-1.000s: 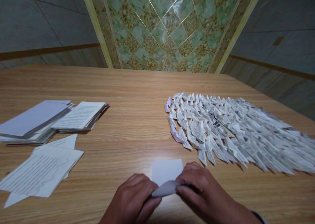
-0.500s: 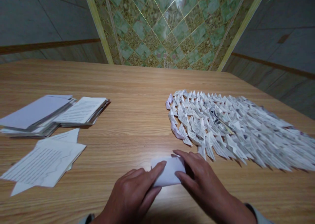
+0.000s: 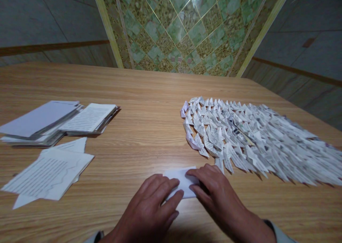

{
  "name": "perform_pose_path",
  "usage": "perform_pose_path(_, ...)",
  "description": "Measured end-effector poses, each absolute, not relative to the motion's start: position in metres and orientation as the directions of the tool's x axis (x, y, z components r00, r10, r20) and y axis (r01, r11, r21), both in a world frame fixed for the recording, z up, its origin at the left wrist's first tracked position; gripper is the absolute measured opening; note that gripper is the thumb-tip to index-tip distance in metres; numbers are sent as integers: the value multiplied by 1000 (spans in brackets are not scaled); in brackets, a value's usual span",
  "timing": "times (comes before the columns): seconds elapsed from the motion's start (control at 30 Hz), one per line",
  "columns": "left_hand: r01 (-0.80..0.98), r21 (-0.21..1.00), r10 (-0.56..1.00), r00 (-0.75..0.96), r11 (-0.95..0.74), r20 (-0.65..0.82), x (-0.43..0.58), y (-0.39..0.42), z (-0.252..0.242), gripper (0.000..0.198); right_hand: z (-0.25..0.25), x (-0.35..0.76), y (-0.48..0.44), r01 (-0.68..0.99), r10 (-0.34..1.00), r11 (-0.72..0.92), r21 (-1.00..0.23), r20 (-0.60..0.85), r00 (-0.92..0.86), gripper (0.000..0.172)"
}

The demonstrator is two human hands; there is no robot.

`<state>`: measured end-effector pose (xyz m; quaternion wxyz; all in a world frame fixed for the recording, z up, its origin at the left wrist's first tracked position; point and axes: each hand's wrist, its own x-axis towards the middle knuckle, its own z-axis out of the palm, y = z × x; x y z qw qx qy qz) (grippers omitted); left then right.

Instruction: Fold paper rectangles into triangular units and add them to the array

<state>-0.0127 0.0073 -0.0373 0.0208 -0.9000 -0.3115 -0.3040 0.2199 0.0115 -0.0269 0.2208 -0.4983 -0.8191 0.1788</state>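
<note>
A small folded white paper (image 3: 181, 180) lies flat on the wooden table (image 3: 149, 136) near its front edge. My left hand (image 3: 152, 207) lies over the paper's left part with its fingers stretched flat on it. My right hand (image 3: 213, 193) rests on the paper's right part, fingers extended and pressed down along the fold. Neither hand lifts the paper. To the right of my hands spreads a big patch of several small folded paper pieces (image 3: 240, 136), laid in overlapping rows.
At the left lie loose printed sheets (image 3: 50, 173) and behind them stacks of paper (image 3: 58, 122). A green tiled wall panel (image 3: 181, 25) rises behind the table's far edge. Bare wood shows between the stacks and the folded pieces.
A second ago both hands held the paper's near edge lifted in a pinch. They folded it over, laid it flat, and now press on it with flat fingers.
</note>
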Motion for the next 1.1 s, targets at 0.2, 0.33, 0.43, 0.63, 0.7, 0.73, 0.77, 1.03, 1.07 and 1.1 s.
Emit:
perform_pose_path(0.2, 440, 140, 455, 779, -887, 432, -16, 2, -71, 53, -27, 220, 11, 747, 892, 447, -492, 181, -414, 15)
perform_pose_path(0.33, 453, 150, 477, 819, -879, 318, -17, 0, -83, 78, -29, 221, 12, 753, 888, 456, -474, 192, -417, 18)
perform_pose_path(0.43, 464, 146, 486, 832, -874, 268, -17, -1, -87, 82, -30, 220, 12, 754, 880, 473, -455, 214, -423, 21)
perform_pose_path(0.63, 454, 140, 474, 853, -880, 217, -19, -1, -88, 75, -28, 217, 12, 789, 884, 467, -399, 212, -416, 21)
perform_pose_path(0.7, 464, 137, 484, 847, -875, 222, -19, -1, -90, 77, -26, 216, 13, 799, 886, 464, -383, 213, -412, 21)
perform_pose_path(0.73, 469, 136, 488, 844, -873, 223, -18, -1, -90, 77, -24, 216, 13, 801, 886, 464, -378, 219, -410, 20)
perform_pose_path(0.77, 473, 135, 492, 841, -871, 225, -18, -2, -90, 77, -22, 216, 12, 799, 881, 471, -374, 238, -408, 20)
perform_pose_path(1.03, 466, 132, 484, 851, -875, 202, -18, 0, -64, 72, -8, 214, -3, 644, 719, 689, -332, 424, -551, 11)
perform_pose_path(1.07, 457, 126, 474, 852, -881, 222, -18, 1, -63, 72, -9, 213, -5, 641, 715, 694, -327, 412, -565, 11)
perform_pose_path(1.1, 457, 121, 473, 846, -881, 247, -19, 1, -64, 73, -11, 213, -6, 643, 715, 695, -321, 402, -573, 12)
